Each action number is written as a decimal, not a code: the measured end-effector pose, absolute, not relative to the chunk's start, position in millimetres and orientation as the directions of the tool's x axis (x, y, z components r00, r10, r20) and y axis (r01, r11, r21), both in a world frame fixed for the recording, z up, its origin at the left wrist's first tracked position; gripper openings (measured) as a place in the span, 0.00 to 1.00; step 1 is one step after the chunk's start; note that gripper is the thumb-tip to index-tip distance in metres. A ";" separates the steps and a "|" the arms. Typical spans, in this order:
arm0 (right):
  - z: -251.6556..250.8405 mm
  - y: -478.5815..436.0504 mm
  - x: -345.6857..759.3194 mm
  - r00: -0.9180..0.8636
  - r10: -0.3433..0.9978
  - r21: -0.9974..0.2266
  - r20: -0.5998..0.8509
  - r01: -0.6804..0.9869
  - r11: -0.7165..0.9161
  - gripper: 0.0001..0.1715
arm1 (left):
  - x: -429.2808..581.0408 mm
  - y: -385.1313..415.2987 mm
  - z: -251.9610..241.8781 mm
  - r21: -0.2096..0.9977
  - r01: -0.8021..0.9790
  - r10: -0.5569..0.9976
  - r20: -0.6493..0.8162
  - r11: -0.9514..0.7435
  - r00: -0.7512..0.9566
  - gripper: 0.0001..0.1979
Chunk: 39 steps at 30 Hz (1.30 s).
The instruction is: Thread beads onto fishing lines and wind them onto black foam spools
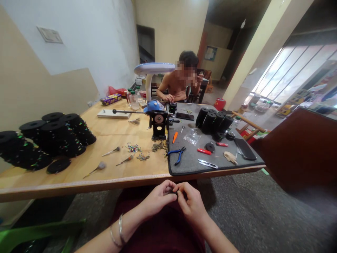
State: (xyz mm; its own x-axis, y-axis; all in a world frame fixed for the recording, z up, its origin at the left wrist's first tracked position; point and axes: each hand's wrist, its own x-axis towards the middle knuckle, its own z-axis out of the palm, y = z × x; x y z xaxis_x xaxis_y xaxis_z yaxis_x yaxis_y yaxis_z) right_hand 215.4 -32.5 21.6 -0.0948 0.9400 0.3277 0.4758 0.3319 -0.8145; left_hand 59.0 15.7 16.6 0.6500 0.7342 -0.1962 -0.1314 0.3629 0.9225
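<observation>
A small dark piece (173, 192) sits between the fingertips of both hands, just off the counter's near edge and above the person's dark red clothing; it is mostly covered by the fingers, so its exact shape and any markings cannot be made out. The left hand (159, 197) has thumb and fingers drawn close around it, and the right hand (191, 201) is curled in from the other side, its fingertips pinched narrow at the same spot. The counter (102, 131) is pale wood, with a measuring strip (86, 183) running along its front edge. Black rolls (56, 137) dotted with bright bits stand grouped at its left end, and loose bundles of fibres (99, 166) lie near small heaps of coloured beads (133, 147). Toward the middle stands a black metal device (159, 123) with a round dial. A grey mat (188, 165) covers the right part, bearing blue-handled pliers (181, 151), silver snips (207, 163), an orange tool (174, 137), a red tube (204, 151), a phone (246, 149) and more black rolls (209, 119). Across the counter a co-worker (177, 86) sits beside a white lamp (155, 67). Beyond are a two-tone wall (105, 35), a barred window (292, 66) at right, and a speckled grey floor (237, 200).
</observation>
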 end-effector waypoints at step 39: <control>2.1 -30.3 182.0 -0.071 0.967 -0.780 0.246 0.578 0.241 0.11 | 58.3 24.8 19.0 0.903 -0.326 0.955 -0.225 0.279 0.194 0.20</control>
